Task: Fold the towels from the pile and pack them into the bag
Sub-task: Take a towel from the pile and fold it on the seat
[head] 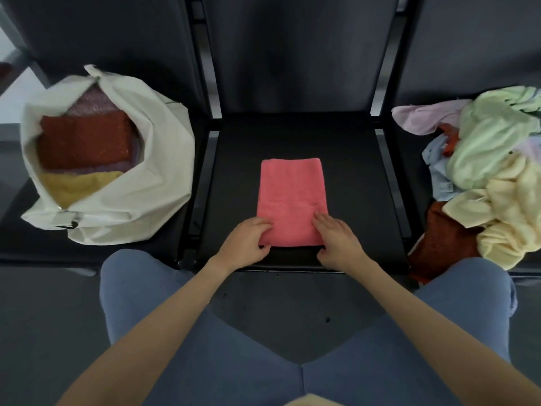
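While the pink towel [291, 200] lies folded on the seat [360, 177], left hand [245, 242] and right hand [336, 243] pinch its near corners.

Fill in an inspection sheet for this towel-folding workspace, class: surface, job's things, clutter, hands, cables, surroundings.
Surface: black chair seat, the middle one of a row.
Job's things: pink towel folded flat on the seat; white bag open on the seat to the left, with a red towel and yellow towel inside; unfolded towel pile on the seat to the right.
Clutter: nothing seen.
Hands: left hand and right hand each grip a near corner of the pink towel.
Cables: nothing seen.
Surroundings: dark chair backs; dark floor; the person's blue-trousered knees.
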A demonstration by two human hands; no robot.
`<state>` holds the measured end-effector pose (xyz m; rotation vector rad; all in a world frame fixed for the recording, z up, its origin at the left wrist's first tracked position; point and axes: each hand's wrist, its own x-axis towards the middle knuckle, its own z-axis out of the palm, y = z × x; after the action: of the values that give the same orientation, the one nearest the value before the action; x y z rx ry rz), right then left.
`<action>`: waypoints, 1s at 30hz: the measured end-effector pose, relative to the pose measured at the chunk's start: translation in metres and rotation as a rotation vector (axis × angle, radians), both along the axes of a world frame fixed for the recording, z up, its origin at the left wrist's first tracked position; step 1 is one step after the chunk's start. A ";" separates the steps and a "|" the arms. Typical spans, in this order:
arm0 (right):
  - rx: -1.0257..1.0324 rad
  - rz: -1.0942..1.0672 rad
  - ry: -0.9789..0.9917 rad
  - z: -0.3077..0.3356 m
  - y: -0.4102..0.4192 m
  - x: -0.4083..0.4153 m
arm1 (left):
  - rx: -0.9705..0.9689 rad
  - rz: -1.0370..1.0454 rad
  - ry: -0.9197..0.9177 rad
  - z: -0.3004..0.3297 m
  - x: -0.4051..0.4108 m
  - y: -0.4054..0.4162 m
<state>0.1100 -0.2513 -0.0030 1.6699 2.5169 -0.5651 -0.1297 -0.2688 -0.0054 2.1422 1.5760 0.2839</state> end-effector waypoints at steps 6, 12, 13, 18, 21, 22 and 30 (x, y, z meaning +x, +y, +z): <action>0.124 -0.020 0.077 -0.004 0.000 0.005 | 0.055 0.027 -0.023 -0.008 -0.002 -0.001; 0.086 -0.082 0.303 0.000 -0.011 0.023 | -0.018 0.052 -0.102 0.013 -0.002 -0.009; 0.052 -0.105 0.349 0.002 -0.014 0.027 | -0.045 0.071 -0.142 0.015 -0.002 -0.015; -0.080 -0.287 0.620 0.015 -0.027 0.034 | -0.130 0.265 -0.419 0.025 0.004 -0.038; -0.112 -0.404 0.790 0.019 -0.024 0.025 | -0.154 0.358 -0.500 0.027 0.006 -0.029; -0.117 -0.463 0.832 0.019 -0.020 0.021 | -0.149 0.386 -0.532 0.029 0.008 -0.024; -0.197 -0.786 0.946 0.014 0.023 -0.002 | -0.331 0.781 -0.674 0.021 0.022 0.035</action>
<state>0.1075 -0.2278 0.0110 2.7142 1.9115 -1.9726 -0.1080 -0.2336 0.0158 0.9451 1.7739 0.8196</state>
